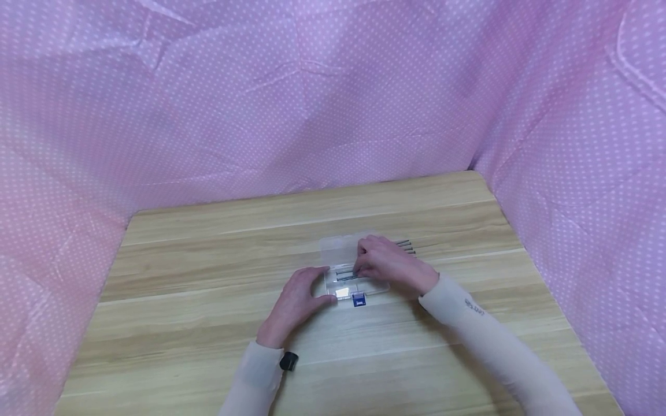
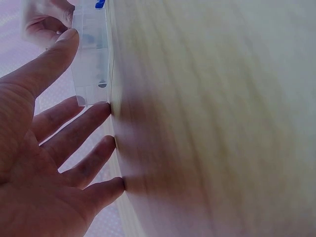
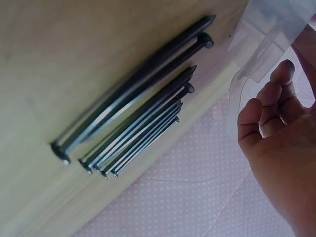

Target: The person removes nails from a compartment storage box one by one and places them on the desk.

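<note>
A clear plastic box (image 1: 343, 254) with a blue latch (image 1: 358, 299) lies open on the wooden table (image 1: 208, 260). My left hand (image 1: 299, 297) steadies its left end, with the straight thumb (image 2: 54, 49) pressed on the box wall (image 2: 91, 59) and the straight fingers (image 2: 84, 123) touching its corner and the table. My right hand (image 1: 387, 264) reaches over the box, and its curled fingertips pinch the end of a dark nail (image 1: 344, 276) lying inside. Several dark nails (image 3: 138, 113) of different lengths lie side by side on the table just right of the box, also seen as nails (image 1: 407, 247) past my right hand (image 3: 276, 133).
Pink dotted cloth (image 1: 312, 104) walls the table at the back and on both sides. The clear lid (image 3: 269, 24) stands up near my right hand. Bare wood stretches left of and in front of the box.
</note>
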Demonstrator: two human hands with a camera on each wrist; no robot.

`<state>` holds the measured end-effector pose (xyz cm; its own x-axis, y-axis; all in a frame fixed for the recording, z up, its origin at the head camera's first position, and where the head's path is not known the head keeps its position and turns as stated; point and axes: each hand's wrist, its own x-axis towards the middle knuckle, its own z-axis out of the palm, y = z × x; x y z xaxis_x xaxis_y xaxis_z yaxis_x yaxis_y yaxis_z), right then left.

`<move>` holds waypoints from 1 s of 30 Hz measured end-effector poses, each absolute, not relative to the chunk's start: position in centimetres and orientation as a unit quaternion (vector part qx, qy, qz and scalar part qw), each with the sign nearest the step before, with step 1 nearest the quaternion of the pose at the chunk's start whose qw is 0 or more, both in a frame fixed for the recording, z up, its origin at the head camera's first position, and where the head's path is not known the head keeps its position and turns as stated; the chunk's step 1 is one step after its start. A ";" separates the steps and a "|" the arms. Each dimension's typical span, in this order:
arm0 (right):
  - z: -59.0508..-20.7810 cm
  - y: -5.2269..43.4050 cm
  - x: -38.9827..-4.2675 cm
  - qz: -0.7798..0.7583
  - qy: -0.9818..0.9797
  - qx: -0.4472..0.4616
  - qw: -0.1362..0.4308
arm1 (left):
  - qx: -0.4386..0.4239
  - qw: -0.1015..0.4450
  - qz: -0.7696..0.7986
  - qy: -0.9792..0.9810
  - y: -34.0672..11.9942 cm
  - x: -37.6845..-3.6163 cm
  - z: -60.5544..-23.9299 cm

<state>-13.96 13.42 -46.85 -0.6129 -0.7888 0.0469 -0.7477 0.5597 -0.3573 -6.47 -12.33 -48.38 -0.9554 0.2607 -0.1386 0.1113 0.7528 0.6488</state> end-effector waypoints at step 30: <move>-47.4 13.1 -14.8 -0.123 0.863 -0.489 0.044 | 0.092 0.121 0.334 0.930 -12.3 -6.5 -48.4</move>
<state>-14.81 13.14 -47.39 -0.5182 -0.8541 0.0437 -0.8324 0.4920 -0.2550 -6.51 -12.32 -48.40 -0.9537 0.2520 -0.1644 0.0898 0.7598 0.6440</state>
